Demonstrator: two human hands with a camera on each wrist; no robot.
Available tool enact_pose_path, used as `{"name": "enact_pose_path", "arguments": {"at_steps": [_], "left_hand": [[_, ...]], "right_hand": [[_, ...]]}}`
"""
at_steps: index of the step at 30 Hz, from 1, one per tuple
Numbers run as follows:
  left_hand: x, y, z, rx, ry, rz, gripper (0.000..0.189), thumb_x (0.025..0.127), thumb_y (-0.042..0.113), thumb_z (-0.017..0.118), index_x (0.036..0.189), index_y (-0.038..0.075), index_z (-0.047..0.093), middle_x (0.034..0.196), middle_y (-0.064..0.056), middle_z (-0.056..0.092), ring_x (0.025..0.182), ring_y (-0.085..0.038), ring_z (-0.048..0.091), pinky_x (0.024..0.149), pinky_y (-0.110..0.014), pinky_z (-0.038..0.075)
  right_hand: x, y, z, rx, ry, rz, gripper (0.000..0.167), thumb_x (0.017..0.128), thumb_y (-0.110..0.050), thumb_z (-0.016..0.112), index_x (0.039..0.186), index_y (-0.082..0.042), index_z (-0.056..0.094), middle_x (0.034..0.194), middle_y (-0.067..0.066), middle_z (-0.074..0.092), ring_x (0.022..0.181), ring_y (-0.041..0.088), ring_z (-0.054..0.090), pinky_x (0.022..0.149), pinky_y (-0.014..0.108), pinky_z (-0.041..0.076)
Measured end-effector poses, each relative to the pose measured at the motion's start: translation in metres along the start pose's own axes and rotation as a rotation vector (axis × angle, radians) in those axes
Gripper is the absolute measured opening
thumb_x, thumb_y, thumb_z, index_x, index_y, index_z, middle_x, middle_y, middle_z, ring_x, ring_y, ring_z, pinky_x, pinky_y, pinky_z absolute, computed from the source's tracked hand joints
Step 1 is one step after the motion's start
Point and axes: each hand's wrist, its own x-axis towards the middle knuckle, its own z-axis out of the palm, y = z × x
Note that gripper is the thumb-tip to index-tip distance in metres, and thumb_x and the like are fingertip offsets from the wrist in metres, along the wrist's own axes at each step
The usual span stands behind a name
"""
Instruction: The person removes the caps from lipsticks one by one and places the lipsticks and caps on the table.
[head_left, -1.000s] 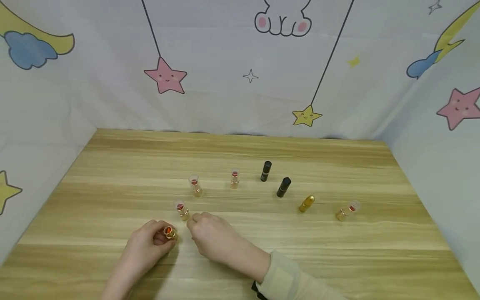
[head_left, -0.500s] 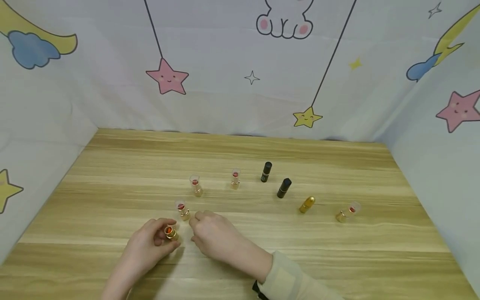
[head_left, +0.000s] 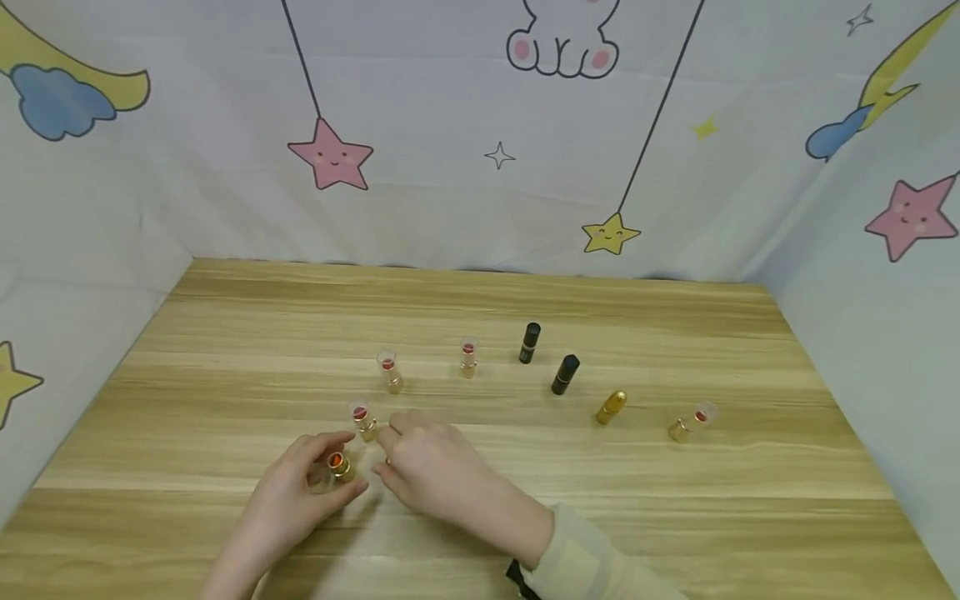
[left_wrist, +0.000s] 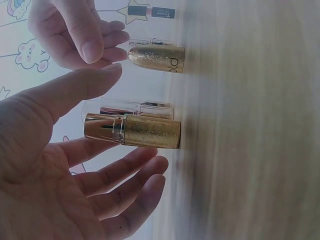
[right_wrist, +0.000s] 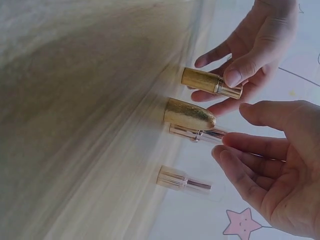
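An uncapped gold lipstick with an orange-red tip stands upright on the wooden table. Around it curves my left hand, thumb and fingers spread apart; the left wrist view shows the thumb clear of the gold tube. My right hand is just to the right, thumb parted from the fingers. Close to its fingertips a rounded gold cap stands on the table, hidden behind that hand in the head view. A lipstick with a clear cap stands just beyond both hands.
Farther back stand two more clear-capped lipsticks and two black tubes. To the right are a closed gold lipstick and another clear-capped one. A printed white cloth walls the wooden table.
My left thumb has moved away from the gold lipstick, leaving it standing. The right hand's fingers and thumb have spread apart near the gold cap.
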Motion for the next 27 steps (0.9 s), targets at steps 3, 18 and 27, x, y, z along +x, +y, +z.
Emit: {"name": "enact_pose_path", "arguments": {"at_steps": [3,18,27], "left_hand": [[-0.001,0.002,-0.002,-0.014,0.001,-0.001,0.054,0.074,0.029,0.082,0.122,0.012,0.063,0.105,-0.005,0.065,0.089,-0.017,0.06,0.073,-0.03,0.05],[-0.002,0.013,-0.013,-0.047,0.004,-0.025,0.05,0.086,0.037,0.071,0.127,0.01,0.059,0.119,-0.01,0.062,0.109,-0.026,0.061,0.082,-0.034,0.053],[0.002,0.023,-0.032,-0.045,-0.032,-0.007,0.044,0.098,0.038,0.052,0.133,0.011,0.054,0.126,-0.014,0.059,0.115,-0.032,0.056,0.088,-0.053,0.049]], "right_hand": [[0.0,0.001,-0.001,0.002,0.018,0.002,0.028,0.091,-0.037,0.064,0.107,-0.014,0.068,0.091,-0.006,0.065,0.084,0.008,0.06,0.07,0.019,0.051],[-0.003,0.006,-0.01,0.008,0.109,0.004,0.018,0.092,-0.031,0.062,0.096,-0.015,0.067,0.088,-0.006,0.064,0.08,0.007,0.059,0.07,0.017,0.05],[0.001,0.013,-0.016,0.028,0.17,0.013,0.015,0.091,-0.028,0.064,0.09,-0.014,0.067,0.084,-0.006,0.063,0.071,0.005,0.054,0.06,0.014,0.046]]}}
